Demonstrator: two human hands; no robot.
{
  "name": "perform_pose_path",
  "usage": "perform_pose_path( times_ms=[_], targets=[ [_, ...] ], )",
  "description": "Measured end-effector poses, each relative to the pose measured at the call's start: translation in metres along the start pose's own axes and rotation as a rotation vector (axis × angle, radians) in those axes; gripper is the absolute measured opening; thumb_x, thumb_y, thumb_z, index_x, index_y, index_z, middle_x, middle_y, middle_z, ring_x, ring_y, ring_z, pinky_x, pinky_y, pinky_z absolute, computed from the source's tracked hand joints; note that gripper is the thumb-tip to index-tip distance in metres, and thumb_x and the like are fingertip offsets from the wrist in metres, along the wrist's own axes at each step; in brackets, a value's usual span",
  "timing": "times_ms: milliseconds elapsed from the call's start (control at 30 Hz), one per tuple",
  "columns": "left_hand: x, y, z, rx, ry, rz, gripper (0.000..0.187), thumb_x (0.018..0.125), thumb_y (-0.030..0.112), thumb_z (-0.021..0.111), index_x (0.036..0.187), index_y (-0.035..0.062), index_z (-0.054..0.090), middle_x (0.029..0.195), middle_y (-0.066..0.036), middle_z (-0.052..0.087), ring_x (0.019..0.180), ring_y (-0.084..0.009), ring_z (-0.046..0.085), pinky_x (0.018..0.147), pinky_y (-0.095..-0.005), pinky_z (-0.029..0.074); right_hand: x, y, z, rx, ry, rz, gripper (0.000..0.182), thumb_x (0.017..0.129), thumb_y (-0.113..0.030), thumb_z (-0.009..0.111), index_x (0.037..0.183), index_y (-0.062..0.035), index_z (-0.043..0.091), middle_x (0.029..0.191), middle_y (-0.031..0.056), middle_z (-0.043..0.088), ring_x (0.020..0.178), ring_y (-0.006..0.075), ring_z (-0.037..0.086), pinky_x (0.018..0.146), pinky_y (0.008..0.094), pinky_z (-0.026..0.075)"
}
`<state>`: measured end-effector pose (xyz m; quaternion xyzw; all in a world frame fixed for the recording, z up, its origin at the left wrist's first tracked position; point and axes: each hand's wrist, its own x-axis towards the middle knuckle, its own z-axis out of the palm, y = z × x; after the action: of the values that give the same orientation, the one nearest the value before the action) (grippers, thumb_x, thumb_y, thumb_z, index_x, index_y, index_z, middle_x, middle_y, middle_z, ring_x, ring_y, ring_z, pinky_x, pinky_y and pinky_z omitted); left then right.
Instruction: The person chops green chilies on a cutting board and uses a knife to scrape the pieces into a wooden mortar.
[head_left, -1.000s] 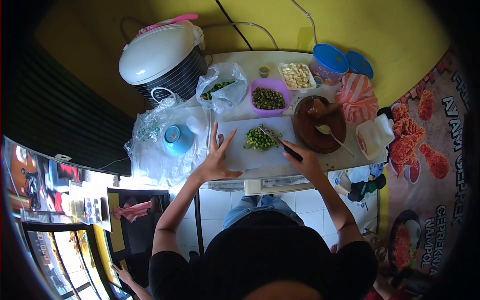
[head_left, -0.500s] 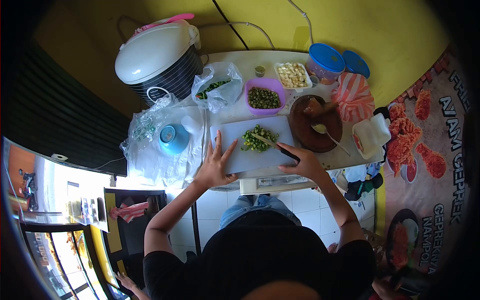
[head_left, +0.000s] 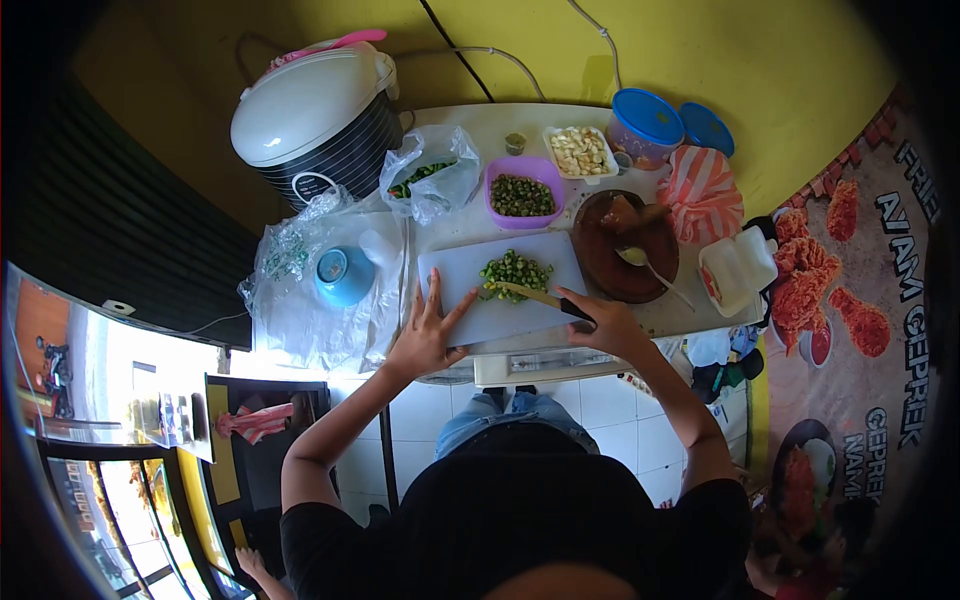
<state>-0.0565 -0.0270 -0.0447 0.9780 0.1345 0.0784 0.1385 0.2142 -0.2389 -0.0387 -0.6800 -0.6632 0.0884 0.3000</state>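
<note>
A white cutting board (head_left: 480, 322) carries a heap of chopped green pieces (head_left: 515, 272). My left hand (head_left: 428, 335) lies with spread fingers on the board's left part and holds nothing. In my right hand (head_left: 607, 325) is the black handle of a knife (head_left: 535, 295); its blade lies flat along the near side of the heap. Behind the board is a purple container (head_left: 524, 217) of dark green chopped pieces. A brown stone mortar (head_left: 600, 270) with a spoon (head_left: 660, 273) and a pestle stands just right of the board.
A blue bowl (head_left: 345, 276) sits upside down on plastic sheets at left, near a rice cooker (head_left: 310, 110). Behind are a plastic bag (head_left: 430, 165) and a tray of pale pieces (head_left: 580, 153). Blue-lidded tubs (head_left: 648, 115), a striped bag (head_left: 700, 195) and an open foam box (head_left: 740, 270) stand right.
The knife blade has swung from the top of the heap to its near edge. The heap looks more gathered. My left hand stays spread on the board.
</note>
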Motion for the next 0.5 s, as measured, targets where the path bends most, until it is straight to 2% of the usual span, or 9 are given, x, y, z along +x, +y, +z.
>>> perform_pose_path(
  times_ms=[67,167,267,367,500],
  targets=[
    [-0.001,0.000,0.000,-0.008,-0.006,-0.010,0.095,0.074,0.035,0.075,0.155,0.0278,0.026,0.152,-0.040,0.003,0.141,-0.0604,0.007,0.116,-0.0620,0.017,-0.003,0.000,-0.002,-0.027,-0.011,0.037,0.069,0.073,-0.012,0.075,0.139,-0.0162,0.054,0.089,0.0109,0.069,0.067,0.0246,0.067,0.064,0.0337,0.056],
    [-0.001,0.001,0.001,-0.014,0.001,-0.012,0.094,0.074,0.033,0.076,0.155,0.0283,0.027,0.154,-0.038,0.003,0.141,-0.0607,0.007,0.116,-0.0617,0.018,-0.010,0.012,0.009,-0.047,0.103,-0.055,0.060,0.073,-0.013,0.076,0.131,-0.0142,0.062,0.087,0.0096,0.069,0.066,0.0236,0.067,0.062,0.0331,0.055],
    [-0.002,0.001,0.003,0.004,0.020,-0.025,0.090,0.074,0.029,0.075,0.153,0.0257,0.032,0.155,-0.036,0.003,0.143,-0.0560,0.008,0.117,-0.0602,0.016,-0.013,0.017,0.015,-0.066,0.154,-0.089,0.052,0.072,-0.015,0.078,0.123,-0.0130,0.067,0.084,0.0069,0.068,0.065,0.0221,0.066,0.061,0.0321,0.054],
    [-0.003,0.000,0.006,-0.013,0.028,-0.024,0.088,0.074,0.029,0.075,0.152,0.0256,0.035,0.156,-0.035,0.004,0.143,-0.0570,0.008,0.117,-0.0607,0.016,-0.018,0.021,0.014,-0.128,0.095,-0.176,0.057,0.075,-0.025,0.078,0.129,-0.0163,0.063,0.082,0.0026,0.064,0.065,0.0209,0.063,0.058,0.0315,0.052],
    [-0.007,0.001,0.004,-0.061,0.043,-0.013,0.087,0.073,0.020,0.077,0.151,0.0280,0.038,0.157,-0.033,0.005,0.142,-0.0578,0.008,0.116,-0.0611,0.020,-0.020,0.023,0.011,-0.211,0.062,-0.240,0.053,0.073,-0.028,0.077,0.124,-0.0164,0.065,0.078,0.0001,0.060,0.063,0.0187,0.061,0.057,0.0311,0.051]
  ],
)
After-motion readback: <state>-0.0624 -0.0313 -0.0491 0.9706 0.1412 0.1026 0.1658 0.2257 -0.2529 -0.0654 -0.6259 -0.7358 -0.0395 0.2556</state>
